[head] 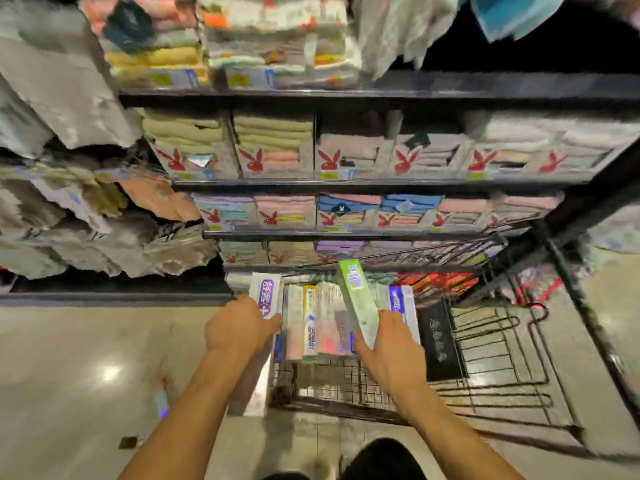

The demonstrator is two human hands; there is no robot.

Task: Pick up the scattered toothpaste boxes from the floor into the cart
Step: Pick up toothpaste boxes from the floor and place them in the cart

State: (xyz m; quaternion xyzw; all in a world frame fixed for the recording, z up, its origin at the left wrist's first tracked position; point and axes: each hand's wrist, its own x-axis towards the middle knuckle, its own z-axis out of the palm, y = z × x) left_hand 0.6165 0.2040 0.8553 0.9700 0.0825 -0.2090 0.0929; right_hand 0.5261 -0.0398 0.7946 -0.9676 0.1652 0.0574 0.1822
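Over the cart rn, both hands busy. Left fingers (272,320) are curled round the low end of a purple box (265,292). Right fingers (393,318) and thumb pinch the bottom of a green box (356,296), which stands tilted, top end up over the stack. So left hand (239,330) and right hand (391,348) each grip one box, both just above the cart (329,379). They're touching or nearly touching the boxes (318,323) lined up on edge inside, can't tell which. The pale long bit below the left wrist could be the same purple box or another one, too blurry tbh.

Handling imo: thin card, light, stiff along the length, but the flat faces will dent if squeezed. Glossy, so prob a bit slick. Best hold is across the narrow sides near an end or mid w/ light pressure, then slide it in on edge next to the others.

Further out there's a small bluish thing (161,405) on the floor (86,358) left of the cart. Maybe one more box, can't say. Shelves (346,183) of folded towels (273,133) behind.
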